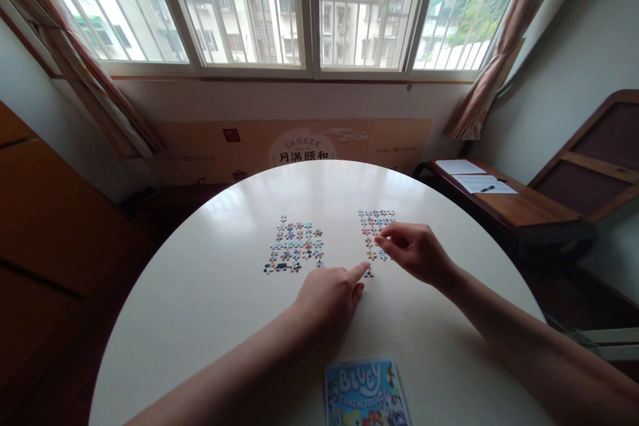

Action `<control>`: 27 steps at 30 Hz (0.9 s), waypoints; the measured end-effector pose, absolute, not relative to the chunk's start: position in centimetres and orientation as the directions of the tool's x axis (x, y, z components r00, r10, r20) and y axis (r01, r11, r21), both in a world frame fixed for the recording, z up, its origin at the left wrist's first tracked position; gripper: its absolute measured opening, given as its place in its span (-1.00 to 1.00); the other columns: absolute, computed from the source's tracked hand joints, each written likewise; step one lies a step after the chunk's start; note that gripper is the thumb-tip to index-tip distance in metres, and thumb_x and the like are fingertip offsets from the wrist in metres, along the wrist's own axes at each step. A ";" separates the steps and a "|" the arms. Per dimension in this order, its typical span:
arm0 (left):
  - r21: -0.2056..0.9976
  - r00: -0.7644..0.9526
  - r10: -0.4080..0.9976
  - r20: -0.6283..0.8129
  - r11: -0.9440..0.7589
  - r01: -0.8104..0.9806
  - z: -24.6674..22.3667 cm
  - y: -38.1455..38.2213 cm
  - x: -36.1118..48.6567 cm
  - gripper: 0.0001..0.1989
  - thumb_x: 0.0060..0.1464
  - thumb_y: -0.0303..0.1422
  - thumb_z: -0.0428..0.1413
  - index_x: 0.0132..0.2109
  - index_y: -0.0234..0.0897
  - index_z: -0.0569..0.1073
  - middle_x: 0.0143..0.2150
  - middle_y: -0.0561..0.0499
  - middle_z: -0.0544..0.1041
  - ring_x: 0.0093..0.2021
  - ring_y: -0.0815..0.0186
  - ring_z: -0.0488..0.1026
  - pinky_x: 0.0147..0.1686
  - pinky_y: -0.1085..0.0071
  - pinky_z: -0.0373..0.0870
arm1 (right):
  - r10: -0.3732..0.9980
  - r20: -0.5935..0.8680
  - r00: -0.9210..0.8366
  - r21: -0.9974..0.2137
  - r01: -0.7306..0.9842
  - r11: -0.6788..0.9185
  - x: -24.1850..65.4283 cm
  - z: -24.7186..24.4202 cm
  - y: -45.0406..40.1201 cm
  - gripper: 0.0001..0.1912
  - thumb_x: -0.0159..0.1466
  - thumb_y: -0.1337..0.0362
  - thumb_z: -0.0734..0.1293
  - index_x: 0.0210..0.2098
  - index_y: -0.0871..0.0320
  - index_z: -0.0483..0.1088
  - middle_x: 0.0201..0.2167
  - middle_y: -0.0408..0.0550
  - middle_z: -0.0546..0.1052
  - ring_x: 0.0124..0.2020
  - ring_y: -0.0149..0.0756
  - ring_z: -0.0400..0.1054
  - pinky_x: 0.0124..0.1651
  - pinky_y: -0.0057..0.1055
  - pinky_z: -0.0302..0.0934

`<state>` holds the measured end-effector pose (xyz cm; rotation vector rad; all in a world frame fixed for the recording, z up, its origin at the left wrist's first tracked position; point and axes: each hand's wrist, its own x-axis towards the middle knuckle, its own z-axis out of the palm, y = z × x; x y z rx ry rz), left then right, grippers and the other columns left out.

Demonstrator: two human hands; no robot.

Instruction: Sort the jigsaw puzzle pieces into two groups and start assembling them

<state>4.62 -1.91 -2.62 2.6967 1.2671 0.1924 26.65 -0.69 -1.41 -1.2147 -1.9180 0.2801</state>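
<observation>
Two groups of small jigsaw pieces lie on a white round table [200, 319]. The left group [297, 244] is the wider one; the right group [377, 219] is partly covered by my right hand [414, 249]. That hand is closed in a pinch over the right group's edge, and what its fingertips hold is too small to make out. Below that group, my left hand [332, 293] points its index finger at a piece [369, 272] and touches it, the other fingers curled. A blue "Bluey" picture card [367, 393] lies at the near edge.
Behind the table, a printed cardboard panel [200, 146] stands under the barred windows. At the right are a wooden side table [539, 203] with papers [486, 184] and a pen, and a wooden chair back [594, 153]. A wooden cabinet [50, 213] stands at the left.
</observation>
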 end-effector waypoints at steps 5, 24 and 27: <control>0.217 0.456 0.830 0.322 -0.534 0.817 -0.9 0.0 1.7 -0.55 0.34 -0.30 -0.03 0.31 -0.10 0.39 -0.09 -0.08 0.66 -0.26 0.19 0.59 -0.26 0.29 0.49 | 0.822 0.544 -0.171 -0.570 0.643 0.512 27.2 -1.2 -0.7 -0.74 0.34 0.16 0.33 -0.43 0.14 0.48 -0.68 -0.22 0.33 -0.64 -0.43 0.12 -0.52 -0.43 0.06; 0.224 0.166 0.959 0.229 -0.218 0.950 -2.5 9.1 -8.5 -0.53 0.21 -0.47 -0.09 0.02 -0.06 0.65 0.00 -0.03 0.56 -0.08 0.22 0.48 -0.09 0.36 0.42 | 0.816 0.565 -0.122 -0.599 0.620 0.507 28.0 -1.5 -0.1 -0.70 0.34 0.11 0.34 -0.46 0.14 0.43 -0.70 -0.25 0.28 -0.65 -0.43 0.08 -0.55 -0.42 0.01; 0.187 0.133 0.971 0.197 -0.170 0.968 -2.3 8.9 -8.8 -0.53 0.18 -0.49 -0.07 0.01 -0.03 0.66 0.04 -0.04 0.56 -0.05 0.17 0.47 -0.09 0.32 0.42 | 0.819 0.559 -0.128 -0.601 0.618 0.507 28.0 -1.6 0.0 -0.69 0.34 0.11 0.33 -0.46 0.14 0.43 -0.70 -0.25 0.27 -0.66 -0.44 0.07 -0.55 -0.42 0.00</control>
